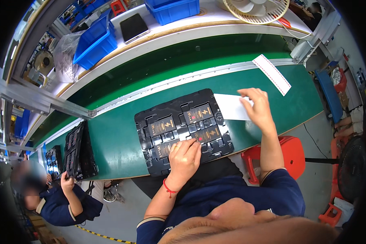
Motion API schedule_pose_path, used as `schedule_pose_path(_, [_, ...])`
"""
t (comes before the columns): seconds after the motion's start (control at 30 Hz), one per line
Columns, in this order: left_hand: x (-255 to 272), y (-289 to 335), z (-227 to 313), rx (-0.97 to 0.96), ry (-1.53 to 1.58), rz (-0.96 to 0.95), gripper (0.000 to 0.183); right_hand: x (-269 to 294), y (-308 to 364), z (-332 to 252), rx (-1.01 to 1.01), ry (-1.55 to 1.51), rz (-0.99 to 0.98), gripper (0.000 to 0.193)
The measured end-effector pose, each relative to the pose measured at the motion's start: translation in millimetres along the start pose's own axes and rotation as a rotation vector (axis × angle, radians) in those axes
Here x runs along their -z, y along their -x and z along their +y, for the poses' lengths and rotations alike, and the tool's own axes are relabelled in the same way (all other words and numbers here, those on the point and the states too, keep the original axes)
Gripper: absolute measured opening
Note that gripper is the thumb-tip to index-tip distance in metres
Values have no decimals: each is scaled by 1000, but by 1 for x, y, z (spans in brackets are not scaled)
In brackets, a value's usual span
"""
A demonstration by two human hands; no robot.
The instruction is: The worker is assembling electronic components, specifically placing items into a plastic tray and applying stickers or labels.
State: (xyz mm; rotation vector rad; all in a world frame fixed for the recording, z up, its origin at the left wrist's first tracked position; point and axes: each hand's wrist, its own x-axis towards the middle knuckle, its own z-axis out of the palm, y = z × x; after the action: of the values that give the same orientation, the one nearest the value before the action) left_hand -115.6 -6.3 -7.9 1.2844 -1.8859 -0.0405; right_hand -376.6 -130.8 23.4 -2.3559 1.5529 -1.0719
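Note:
A black plastic tray (173, 108) lies in front of me on the green bench, with several flat black battery packs (198, 114) in its recesses. Small red dots show on two of the packs. My left hand (184, 157), a red bracelet on its wrist, rests over the tray's near part. Its fingers are bent together at a lower pack, and whatever is under the fingertips is hidden. To the tray's right, my right hand (257, 107) is over the end of a white sheet (231, 107), thumb and fingers slightly apart, with nothing visible between them.
A white strip with red dashes (272, 75) lies at the far right of the bench (114, 140). Blue bins (95, 42), a dark tablet-like device (133, 28) and a fan (256, 8) stand on the shelf. At left, a co-worker's hand (67, 182) holds black trays (78, 150). A red stool (286, 156) stands nearby.

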Motion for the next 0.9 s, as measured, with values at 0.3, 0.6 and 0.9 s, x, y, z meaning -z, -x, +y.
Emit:
schedule_pose_path(0.3, [3, 1, 1, -17, -44, -60, 17, -21, 29, 66, -182, 222, -30, 24])
schedule_pose_path(0.6, [64, -7, -57, 130, -99, 90, 12, -23, 29, 78, -151, -46, -11, 8])
schedule_pose_path(0.9, [91, -30, -109, 77, -57, -330, 44, 5, 33, 67, -260, -196, -182, 1])
